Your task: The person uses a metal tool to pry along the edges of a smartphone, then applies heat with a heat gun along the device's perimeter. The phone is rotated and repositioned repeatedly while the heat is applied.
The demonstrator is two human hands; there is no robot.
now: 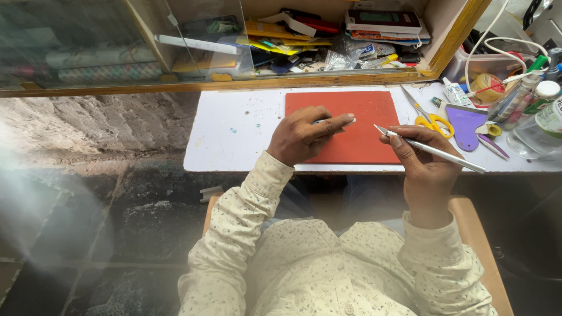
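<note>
My left hand [304, 136] rests on the left part of a red mat [363, 111] and pinches a small pale flat piece [342, 122] between thumb and fingers. My right hand [424, 161] grips a slim silver craft knife [436, 151] like a pen, blade tip pointing left toward the left hand, just over the mat's right edge. The mat lies on a white worktop [234, 134].
Yellow-handled scissors [430, 120], a purple scraper [465, 123], a small glue tube [453, 92], tape roll [487, 88], bottles [541, 120] and white cables crowd the right. A glass-fronted shelf [293, 41] of boxes and papers stands behind. Stone floor lies left.
</note>
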